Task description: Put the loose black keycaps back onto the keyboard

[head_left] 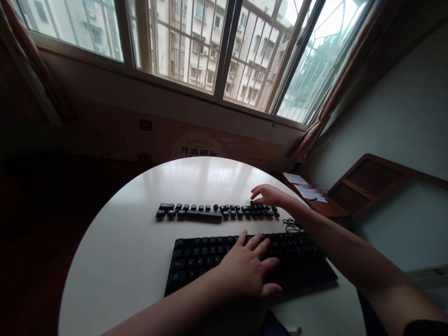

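A black keyboard (196, 252) lies on the round white table, its right part showing a dark area without visible keys. My left hand (247, 263) rests on the middle of it with fingers spread, holding nothing. Beyond the keyboard, loose black keycaps stand in two rough rows, among them a long spacebar keycap (199, 215). Over the right end of these rows is my right hand (268, 195), its fingers bent and apart. A small keycap (252, 203) sits just beneath its fingertips; whether they touch it is hard to make out.
A coiled black cable (292, 225) lies behind the keyboard, by my right forearm. The white table (115, 261) has a curved edge. To the right, papers (310, 192) lie on a brown wooden surface. A barred window (196, 46) spans the far wall.
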A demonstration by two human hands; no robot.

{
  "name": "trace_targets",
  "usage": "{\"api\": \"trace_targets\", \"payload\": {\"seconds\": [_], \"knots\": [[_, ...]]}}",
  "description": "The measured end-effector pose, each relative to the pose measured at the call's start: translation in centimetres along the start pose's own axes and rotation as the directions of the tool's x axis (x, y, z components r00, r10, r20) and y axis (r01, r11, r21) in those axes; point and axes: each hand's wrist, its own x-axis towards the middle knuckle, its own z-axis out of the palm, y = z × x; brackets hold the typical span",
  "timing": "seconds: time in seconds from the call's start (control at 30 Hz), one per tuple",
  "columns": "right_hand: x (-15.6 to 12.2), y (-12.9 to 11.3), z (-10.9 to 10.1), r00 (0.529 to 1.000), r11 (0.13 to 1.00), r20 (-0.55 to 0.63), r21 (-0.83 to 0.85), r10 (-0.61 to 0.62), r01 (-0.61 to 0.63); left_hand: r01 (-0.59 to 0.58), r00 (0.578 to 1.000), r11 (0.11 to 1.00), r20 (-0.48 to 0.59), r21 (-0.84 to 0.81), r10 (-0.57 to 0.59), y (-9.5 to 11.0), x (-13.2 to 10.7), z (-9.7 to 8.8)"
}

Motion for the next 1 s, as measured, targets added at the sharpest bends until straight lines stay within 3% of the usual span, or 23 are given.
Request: {"api": "trace_targets", "payload": {"seconds": [0.3,0.43,0.57,0.67,0.77,0.87,1.0], "knots": [[0.4,-0.1,0.6,1.000,1.000,0.000,0.008,0.025,-0.025,-0.005,1.000,1.000,-0.023,0.014,0.005,0.0,-0.1,0.3],[0.8,-0.4,0.8,0.999,1.000,-0.046,0.008,0.004,-0.004,-0.017,0.999,0.999,-0.039,0.032,0.018,-0.2,0.0,0.4],[0.1,-1.2,-0.4,0.991,0.999,-0.133,0.008,-0.030,0.031,-0.026,0.998,0.998,-0.048,0.050,0.029,-0.5,0.1,0.9],[-2.4,-2.0,-2.2,0.977,0.998,-0.206,0.008,-0.052,0.055,-0.045,0.997,0.997,-0.060,0.065,0.049,-0.8,0.3,1.2],[-6.8,-2.8,-3.8,0.966,0.996,-0.247,0.020,-0.082,0.090,-0.051,0.997,0.996,-0.053,0.072,0.054,-1.0,0.5,1.4],[-12.1,-3.3,-4.4,0.967,0.977,-0.186,0.091,-0.173,0.192,-0.049,0.998,0.996,-0.042,0.078,0.053,-1.0,0.6,1.5],[-18.2,-2.8,-3.7,0.989,0.982,-0.112,0.152,-0.091,0.108,-0.039,0.998,0.995,-0.039,0.094,0.043,-1.0,0.7,1.4]]}}
